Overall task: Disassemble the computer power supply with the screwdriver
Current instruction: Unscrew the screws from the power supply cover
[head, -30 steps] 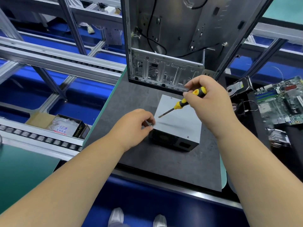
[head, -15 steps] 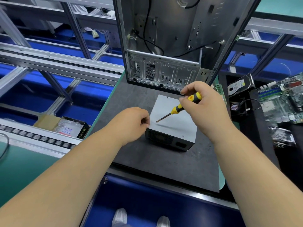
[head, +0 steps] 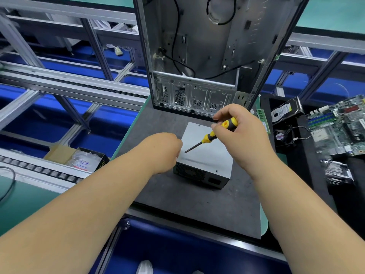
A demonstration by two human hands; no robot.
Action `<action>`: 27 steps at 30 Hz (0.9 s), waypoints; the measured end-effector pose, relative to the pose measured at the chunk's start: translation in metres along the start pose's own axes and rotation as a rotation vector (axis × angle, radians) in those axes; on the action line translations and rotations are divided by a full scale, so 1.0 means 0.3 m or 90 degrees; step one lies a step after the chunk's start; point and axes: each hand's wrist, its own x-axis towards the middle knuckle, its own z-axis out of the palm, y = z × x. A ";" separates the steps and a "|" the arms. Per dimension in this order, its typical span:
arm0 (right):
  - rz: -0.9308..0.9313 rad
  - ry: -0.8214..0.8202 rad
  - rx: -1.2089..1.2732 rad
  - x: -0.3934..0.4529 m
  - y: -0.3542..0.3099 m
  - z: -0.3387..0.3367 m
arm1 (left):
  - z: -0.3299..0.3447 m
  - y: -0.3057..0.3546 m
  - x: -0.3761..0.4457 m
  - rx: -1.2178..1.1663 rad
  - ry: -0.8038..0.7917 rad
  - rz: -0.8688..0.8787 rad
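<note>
Over the last second the left hand had drawn back a little from the near-left corner of the supply, fingers curled under so I could not tell whether that grip held a freed screw. The right hand kept its grip clamped on the screwdriver, tip lifted just above the lid. The supply sat flat on the tabletop before the case; likely one screw was out, others remaining.
</note>
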 end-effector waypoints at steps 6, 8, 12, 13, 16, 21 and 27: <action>-0.004 -0.002 -0.006 -0.006 -0.002 -0.021 | -0.032 0.004 0.014 0.055 -0.044 0.021; -0.002 -0.002 -0.009 -0.007 -0.001 -0.027 | -0.036 0.007 0.016 0.067 -0.058 0.024; 0.001 -0.003 -0.007 -0.011 -0.001 -0.034 | -0.030 0.016 0.013 0.097 -0.070 0.032; 0.000 -0.003 -0.008 -0.012 -0.001 -0.034 | -0.028 0.018 0.012 0.100 -0.073 0.033; -0.005 -0.004 -0.009 -0.013 -0.003 -0.031 | -0.026 0.020 0.009 0.098 -0.078 0.030; -0.013 -0.004 -0.025 -0.011 -0.011 -0.025 | -0.025 0.025 0.006 0.106 -0.074 0.025; -0.023 -0.010 -0.038 -0.013 -0.018 -0.016 | -0.004 0.018 0.009 0.141 -0.074 0.050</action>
